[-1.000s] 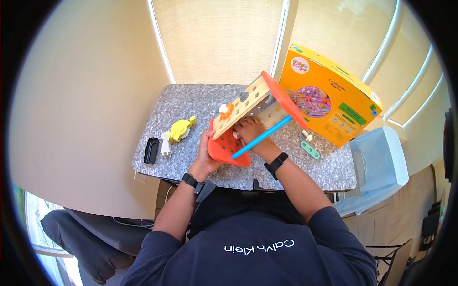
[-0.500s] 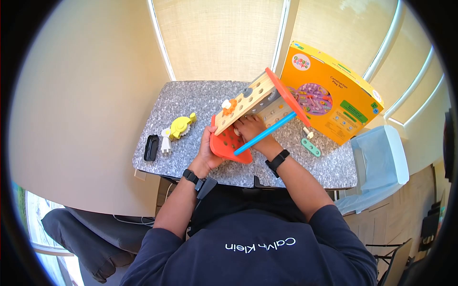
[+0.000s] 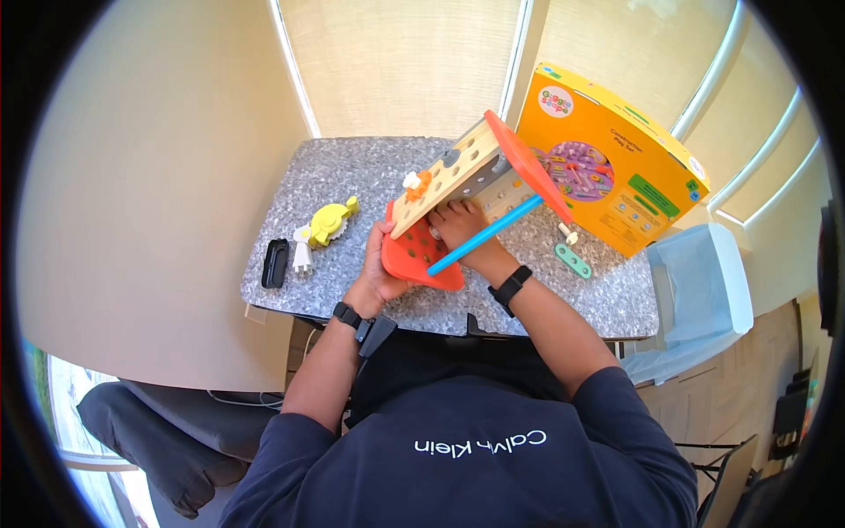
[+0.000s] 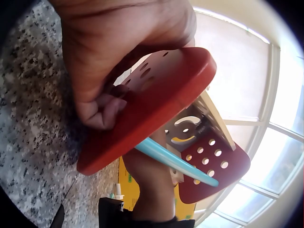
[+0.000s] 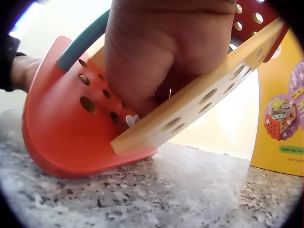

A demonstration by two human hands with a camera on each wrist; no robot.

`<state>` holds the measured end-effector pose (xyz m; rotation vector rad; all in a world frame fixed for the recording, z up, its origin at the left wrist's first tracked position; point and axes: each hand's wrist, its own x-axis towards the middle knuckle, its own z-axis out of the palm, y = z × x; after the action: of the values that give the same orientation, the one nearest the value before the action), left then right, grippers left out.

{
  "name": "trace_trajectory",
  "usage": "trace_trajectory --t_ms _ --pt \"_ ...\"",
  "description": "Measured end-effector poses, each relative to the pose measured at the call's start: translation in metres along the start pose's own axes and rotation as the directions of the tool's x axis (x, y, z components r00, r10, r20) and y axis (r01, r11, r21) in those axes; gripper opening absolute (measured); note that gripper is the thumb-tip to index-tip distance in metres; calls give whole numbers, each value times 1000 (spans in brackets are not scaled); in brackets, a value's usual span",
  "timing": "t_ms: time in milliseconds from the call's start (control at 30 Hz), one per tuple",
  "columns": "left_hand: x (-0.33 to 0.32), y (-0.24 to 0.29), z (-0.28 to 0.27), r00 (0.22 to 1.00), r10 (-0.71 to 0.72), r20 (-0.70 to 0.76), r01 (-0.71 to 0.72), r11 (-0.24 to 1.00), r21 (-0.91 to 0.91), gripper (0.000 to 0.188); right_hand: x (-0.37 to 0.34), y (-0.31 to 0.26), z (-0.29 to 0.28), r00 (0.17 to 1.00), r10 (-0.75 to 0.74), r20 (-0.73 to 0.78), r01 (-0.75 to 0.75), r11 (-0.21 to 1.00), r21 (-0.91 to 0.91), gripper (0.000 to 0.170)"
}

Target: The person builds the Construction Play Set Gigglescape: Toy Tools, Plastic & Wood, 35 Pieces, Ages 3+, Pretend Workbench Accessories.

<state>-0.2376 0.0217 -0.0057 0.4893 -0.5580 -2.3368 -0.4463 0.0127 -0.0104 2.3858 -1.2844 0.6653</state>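
Observation:
A toy toolbox with red perforated ends, wooden side panels [image 3: 458, 172] and a blue rod handle [image 3: 486, 234] is held tilted over the table. My left hand [image 3: 378, 268] grips its near red end [image 3: 414, 260], thumb at the panel edge and fingers round the outside. My right hand [image 3: 464, 233] reaches inside between the panels, fingers bent. A small white piece [image 5: 131, 120] shows at its fingertips in the right wrist view; most of the fingertips are hidden by the wooden panel. On the outer panel sits an orange gear [image 3: 424, 186] with a white bolt head [image 3: 411, 180].
Left on the speckled table [image 3: 339, 176] lie a yellow toy saw [image 3: 330, 223] with a white part [image 3: 303, 253] and a black tray [image 3: 275, 264]. A green strip [image 3: 573, 260] and cream bolt [image 3: 568, 234] lie right, before the orange box [image 3: 616, 163]. A bluish bin [image 3: 704, 290] stands beside the table.
The head view has shifted, so table and orange box sit slightly differently in it. The toolbox tilts a little differently; both hands stay on it, the right fingers slightly shifted inside.

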Motion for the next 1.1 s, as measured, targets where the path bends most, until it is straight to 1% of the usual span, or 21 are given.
trace_trajectory --t_ms 67,100,167,233,300,367,400,433,500,633,700,833,900,933,1000,1033,1067,1100 --pt "0 0 -1 1000 -1 -7 1 1000 7 77 -1 -2 0 1000 -29 -11 28 992 -119 18" --pt "-1 0 -2 1000 -2 -16 2 1000 16 77 -3 -3 0 1000 -30 -11 28 993 -116 18" --pt "2 -1 -6 1000 4 -18 -4 1000 28 77 -4 -5 -2 998 -59 -7 56 971 -230 19" --pt "3 -1 -6 1000 12 -17 -11 999 43 76 -4 -6 -2 999 -50 -10 47 970 -238 21" --pt "1 -1 -3 999 8 -48 -5 997 74 79 -4 -8 -2 999 -44 -11 40 968 -247 22" --pt "-1 0 0 998 6 -70 0 996 88 80 -6 -16 -5 999 40 -13 -42 969 -244 25" --pt "-1 0 1 996 -2 -93 11 995 100 81 -6 -18 -4 996 81 23 -73 972 -225 29" --pt "0 1 -1 996 0 -92 9 995 102 81 -4 -19 -5 997 79 20 -73 971 -226 29" --pt "3 0 -7 996 -16 -83 24 995 102 83 -2 -22 -8 984 156 83 -146 982 -120 30" --pt "-5 -1 10 997 -4 -73 9 997 76 83 1 -27 -1 980 192 53 -184 975 -128 30" --pt "-8 -2 18 996 -8 -86 12 999 43 79 4 -28 -4 960 236 152 -224 970 -92 30" --pt "-1 -9 16 992 42 -119 -40 999 12 78 3 -30 -8 954 251 166 -248 968 -37 34" --pt "7 -9 9 992 71 -101 -68 997 41 77 -1 -26 2 960 268 81 -262 962 -77 35" --pt "9 -7 10 993 75 -95 -71 996 46 77 -3 -25 2 961 267 73 -261 962 -81 35" --pt "8 -9 11 994 85 -68 -85 996 11 75 -10 -25 2 980 191 58 -173 958 -230 30" --pt "8 -10 13 995 81 -63 -81 997 15 75 -14 -25 -4 979 197 54 -179 956 -234 30" --pt "7 -11 15 995 90 -40 -89 996 23 75 -19 -22 -11 992 118 -49 -125 977 -172 32" --pt "6 -11 16 995 99 -20 -98 995 29 75 -25 -20 -19 987 42 -154 -60 992 -113 35"
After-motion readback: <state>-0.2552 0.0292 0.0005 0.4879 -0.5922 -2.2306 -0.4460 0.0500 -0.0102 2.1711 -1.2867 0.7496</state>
